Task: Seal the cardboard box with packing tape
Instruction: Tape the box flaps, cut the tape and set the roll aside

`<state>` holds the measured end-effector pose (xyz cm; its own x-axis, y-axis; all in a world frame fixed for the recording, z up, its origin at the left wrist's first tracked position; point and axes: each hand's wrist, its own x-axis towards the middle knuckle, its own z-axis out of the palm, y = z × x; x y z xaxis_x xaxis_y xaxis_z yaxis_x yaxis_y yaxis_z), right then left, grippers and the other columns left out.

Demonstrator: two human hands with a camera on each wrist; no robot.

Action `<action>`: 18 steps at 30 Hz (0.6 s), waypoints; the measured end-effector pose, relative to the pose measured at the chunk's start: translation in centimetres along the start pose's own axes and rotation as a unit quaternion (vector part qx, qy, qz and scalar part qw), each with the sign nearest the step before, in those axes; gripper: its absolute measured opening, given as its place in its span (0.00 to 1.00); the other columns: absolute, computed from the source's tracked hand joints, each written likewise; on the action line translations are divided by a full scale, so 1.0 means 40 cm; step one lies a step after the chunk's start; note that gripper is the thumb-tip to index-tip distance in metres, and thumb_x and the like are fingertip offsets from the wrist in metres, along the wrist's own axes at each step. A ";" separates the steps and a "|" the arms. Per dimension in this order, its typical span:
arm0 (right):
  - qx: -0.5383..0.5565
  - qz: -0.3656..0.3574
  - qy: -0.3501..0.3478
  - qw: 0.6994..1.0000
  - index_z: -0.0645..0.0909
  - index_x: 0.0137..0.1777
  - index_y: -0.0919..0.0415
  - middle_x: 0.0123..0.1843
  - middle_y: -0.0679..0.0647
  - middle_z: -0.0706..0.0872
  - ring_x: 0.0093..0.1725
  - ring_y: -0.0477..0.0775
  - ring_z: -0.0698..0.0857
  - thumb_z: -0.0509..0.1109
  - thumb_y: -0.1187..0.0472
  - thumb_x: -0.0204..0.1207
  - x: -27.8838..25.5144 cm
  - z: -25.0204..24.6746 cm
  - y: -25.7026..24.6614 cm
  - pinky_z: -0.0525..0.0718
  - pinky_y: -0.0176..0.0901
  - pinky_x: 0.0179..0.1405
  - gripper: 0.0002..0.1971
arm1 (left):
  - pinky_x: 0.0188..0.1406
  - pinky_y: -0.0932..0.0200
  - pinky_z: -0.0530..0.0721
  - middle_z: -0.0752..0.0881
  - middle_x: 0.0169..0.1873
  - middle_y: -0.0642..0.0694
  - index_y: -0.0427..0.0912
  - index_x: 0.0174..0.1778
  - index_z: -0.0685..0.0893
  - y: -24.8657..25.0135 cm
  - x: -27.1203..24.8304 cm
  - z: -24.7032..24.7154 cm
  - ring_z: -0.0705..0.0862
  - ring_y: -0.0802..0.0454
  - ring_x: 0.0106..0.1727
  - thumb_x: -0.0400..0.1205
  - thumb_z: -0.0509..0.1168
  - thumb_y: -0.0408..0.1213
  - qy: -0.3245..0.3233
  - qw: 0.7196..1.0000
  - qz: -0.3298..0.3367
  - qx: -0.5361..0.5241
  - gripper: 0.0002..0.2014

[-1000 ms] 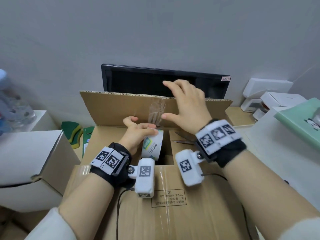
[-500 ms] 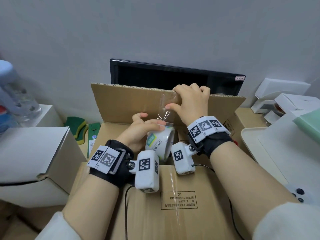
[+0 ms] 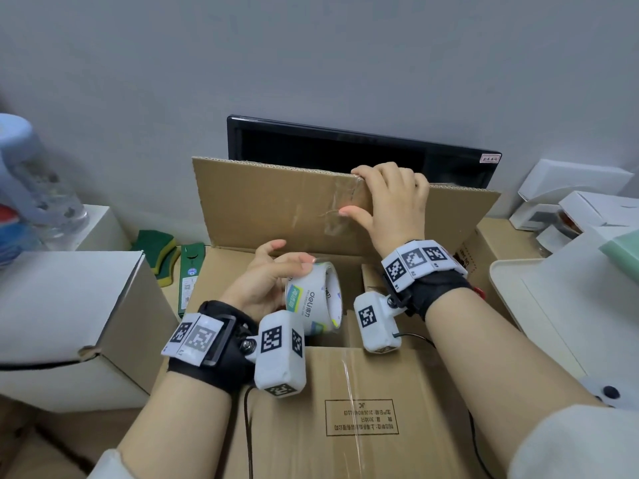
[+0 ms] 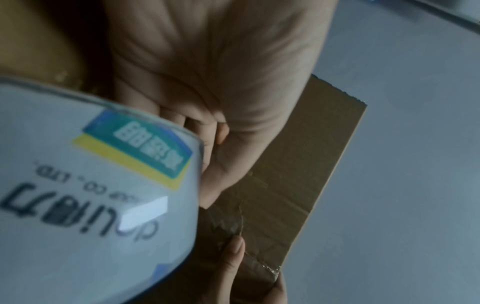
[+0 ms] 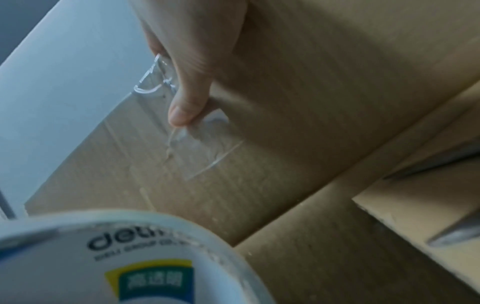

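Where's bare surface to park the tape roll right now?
Best bet: the closed near flap of the cardboard box, bare but for its printed label, just below the tape roll in the left hand. The white box top at left is also bare. The right side is crowded with white boxes; the right hand grips the upright far flap.

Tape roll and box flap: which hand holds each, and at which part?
Left hand grips tape roll around its outside; right hand holds the flap at its top edge.
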<state>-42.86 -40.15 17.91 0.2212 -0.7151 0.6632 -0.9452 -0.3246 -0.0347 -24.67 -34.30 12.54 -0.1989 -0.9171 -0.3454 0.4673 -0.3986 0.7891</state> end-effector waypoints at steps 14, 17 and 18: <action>-0.080 -0.058 -0.014 0.995 0.58 0.75 0.44 0.61 0.56 0.63 0.63 0.58 0.63 0.80 0.33 0.43 -0.023 0.029 0.027 0.48 0.59 0.72 0.58 | 0.28 0.60 0.86 0.89 0.31 0.49 0.45 0.69 0.63 -0.014 0.012 -0.008 0.88 0.54 0.29 0.72 0.66 0.16 -0.016 0.999 0.012 -0.025 0.33; -0.041 -0.010 0.008 0.999 0.67 0.71 0.45 0.58 0.58 0.75 0.62 0.58 0.69 0.67 0.28 0.61 -0.016 0.031 0.000 0.48 0.60 0.74 0.40 | 0.27 0.61 0.86 0.89 0.31 0.50 0.45 0.67 0.64 -0.016 0.011 -0.008 0.87 0.54 0.29 0.68 0.69 0.16 -0.020 0.999 0.016 -0.031 0.35; -0.027 0.013 0.026 0.999 0.71 0.69 0.46 0.55 0.58 0.78 0.60 0.59 0.71 0.63 0.30 0.66 -0.012 0.035 -0.011 0.49 0.60 0.75 0.33 | 0.26 0.61 0.86 0.89 0.31 0.50 0.45 0.67 0.64 -0.016 0.011 -0.008 0.87 0.54 0.29 0.66 0.69 0.18 -0.022 0.999 0.016 -0.032 0.36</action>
<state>-42.21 -40.54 16.56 0.1844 -0.6889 0.7010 -0.9626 -0.2706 -0.0128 -24.78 -34.44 11.70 -0.2193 -0.9293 -0.2970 0.5286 -0.3691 0.7645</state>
